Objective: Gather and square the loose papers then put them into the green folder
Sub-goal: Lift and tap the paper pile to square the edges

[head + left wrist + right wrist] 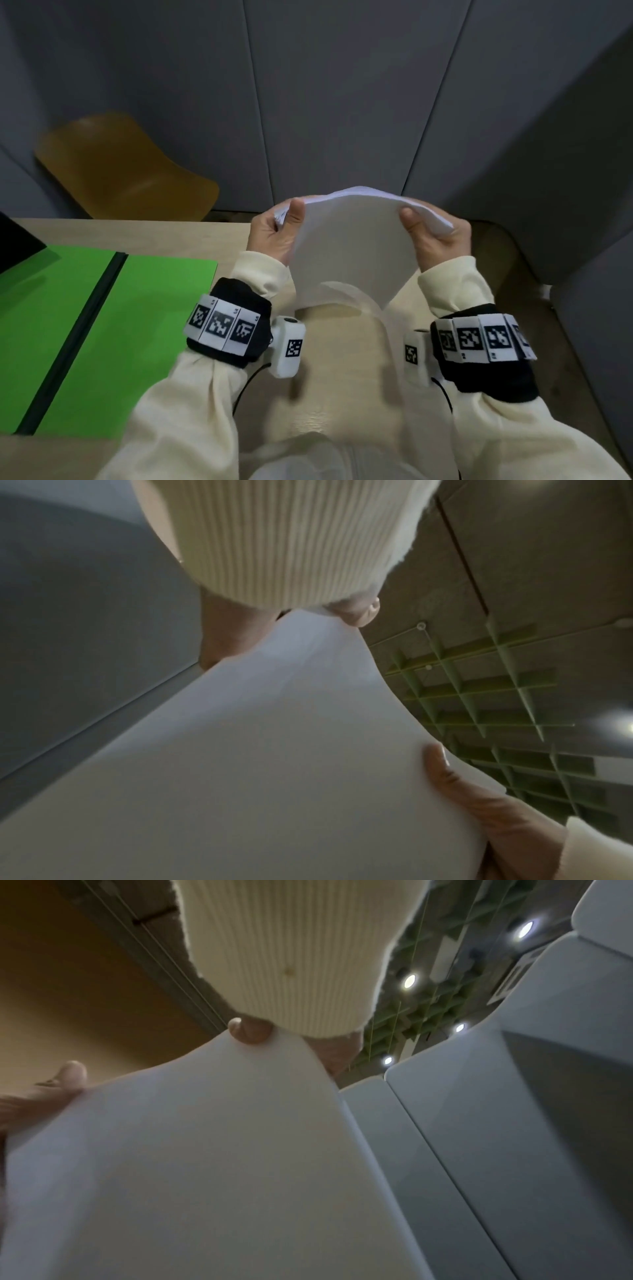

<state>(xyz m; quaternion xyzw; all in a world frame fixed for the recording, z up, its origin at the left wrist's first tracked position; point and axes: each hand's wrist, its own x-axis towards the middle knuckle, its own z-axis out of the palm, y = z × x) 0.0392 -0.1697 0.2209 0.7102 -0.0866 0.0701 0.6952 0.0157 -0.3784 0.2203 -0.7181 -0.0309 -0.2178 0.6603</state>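
Observation:
A stack of white papers [352, 246] stands on edge over the wooden table [342, 359], bowed outward toward me, its lower edge blurred just above the tabletop. My left hand [274, 229] grips the stack's upper left side, thumb on the near face. My right hand [435, 236] grips the upper right side the same way. The left wrist view shows the papers [274, 750] under my left hand [236, 639]. In the right wrist view the papers [205, 1150] fill the frame below my right hand [334, 1053]. The green folder [154, 308] lies open flat to the left.
A yellow chair [126, 164] stands behind the table's far edge. Grey partition panels [342, 102] close off the back and right. A black object [17, 240] overlaps the folder's far left corner. The table's rounded right edge [513, 274] is close to my right arm.

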